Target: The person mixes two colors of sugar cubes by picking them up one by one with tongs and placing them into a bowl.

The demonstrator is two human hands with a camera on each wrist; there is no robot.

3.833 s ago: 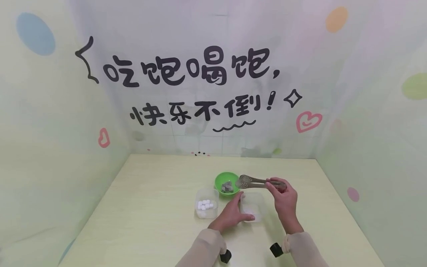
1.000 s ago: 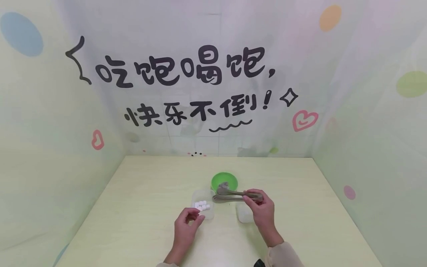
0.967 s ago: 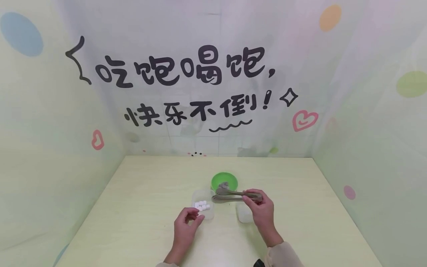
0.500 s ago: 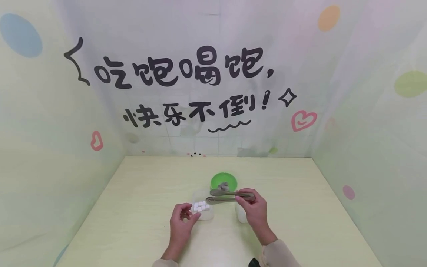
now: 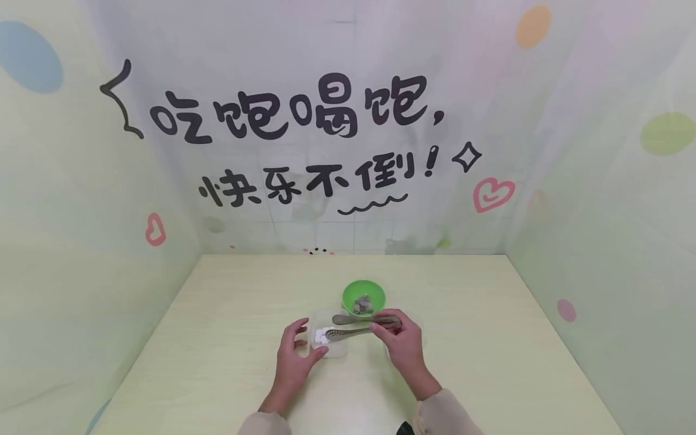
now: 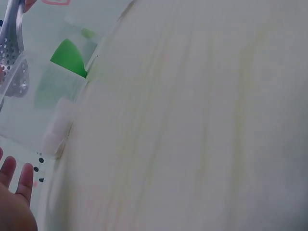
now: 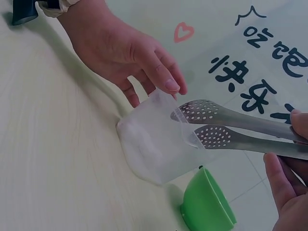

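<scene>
My right hand (image 5: 405, 347) grips metal tongs (image 5: 350, 331) with perforated ends, their arms slightly apart. The tong ends reach over a clear plastic container (image 7: 159, 139) holding white cubes (image 5: 319, 335). In the right wrist view they pass its rim. My left hand (image 5: 292, 356) is at the container's left side, fingers spread and thumb by its near corner. Behind it is a green bowl (image 5: 376, 291) with grey cubes (image 5: 363, 304).
A second clear container (image 5: 387, 351) stands to the right, mostly hidden behind my right hand. The pale wooden table (image 5: 228, 314) is bounded by printed fabric walls (image 5: 359, 181) at the back and sides.
The tongs have moved left from near the green bowl to over the white cubes. My left hand let go of the right container earlier and moved to the left one, its fingers now wider.
</scene>
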